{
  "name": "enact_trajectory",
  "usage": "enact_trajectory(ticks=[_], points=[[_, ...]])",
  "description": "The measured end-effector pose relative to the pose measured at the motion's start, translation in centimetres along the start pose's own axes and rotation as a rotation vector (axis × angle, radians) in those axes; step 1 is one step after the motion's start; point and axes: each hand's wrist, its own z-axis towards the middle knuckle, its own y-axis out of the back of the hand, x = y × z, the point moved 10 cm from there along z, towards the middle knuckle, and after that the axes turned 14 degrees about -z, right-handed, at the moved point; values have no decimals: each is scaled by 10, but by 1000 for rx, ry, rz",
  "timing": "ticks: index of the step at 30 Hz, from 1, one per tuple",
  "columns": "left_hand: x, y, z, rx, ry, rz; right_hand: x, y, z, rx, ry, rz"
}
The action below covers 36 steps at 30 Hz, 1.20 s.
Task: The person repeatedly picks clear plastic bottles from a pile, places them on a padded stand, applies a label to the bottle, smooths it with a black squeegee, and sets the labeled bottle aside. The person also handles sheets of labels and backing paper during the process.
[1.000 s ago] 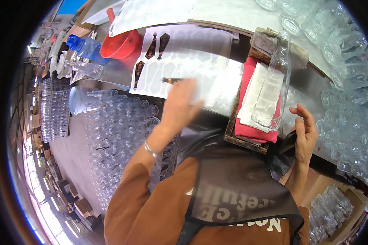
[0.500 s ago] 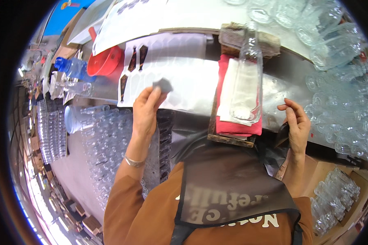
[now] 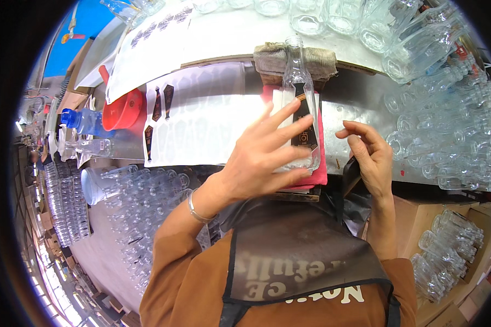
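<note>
A clear glass bottle [image 3: 295, 72] lies on its back on a folded white cloth [image 3: 277, 100] over a pinkish-red cloth [image 3: 323, 158], its neck resting on a rolled grey cloth [image 3: 321, 61]. On the bottle's upper face is a long dark label [image 3: 304, 137] with gold marks. My left hand [image 3: 262, 155] spreads open over the bottle and partly hides the label; whether the fingers touch it I cannot tell. Right of the bottle, my right hand [image 3: 370, 155] curls around a flat black scraper-like piece [image 3: 352, 177].
A label sheet [image 3: 196, 125] with three dark labels lies to the left, near a red plastic container [image 3: 124, 110] and a blue-capped bottle [image 3: 87, 121]. Glass bottles [image 3: 444, 125] crowd the right; others fill a cardboard box [image 3: 406, 223] and stand at lower left.
My left hand has moved right from the label sheet to the bottle and let go of the small dark piece it held. A dark label now shows on the formerly bare bottle.
</note>
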Motion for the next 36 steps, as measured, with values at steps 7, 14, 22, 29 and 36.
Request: enact_trajectory(ticks=[7,14,22,29,36], points=[[63,17,2,-287,262,-202,19,-43,30,223,-28,-38],[71,6,5,-229,324,-228,22,-55,22,217,-20,2],[73,5,6,-210,309,-210,18,-54,23,175,-13,11],[72,5,6,-219,302,-190,16,-54,25,169,-6,32],[91,-15,-27,-406,613,-848,-3,-59,16,252,-78,233]])
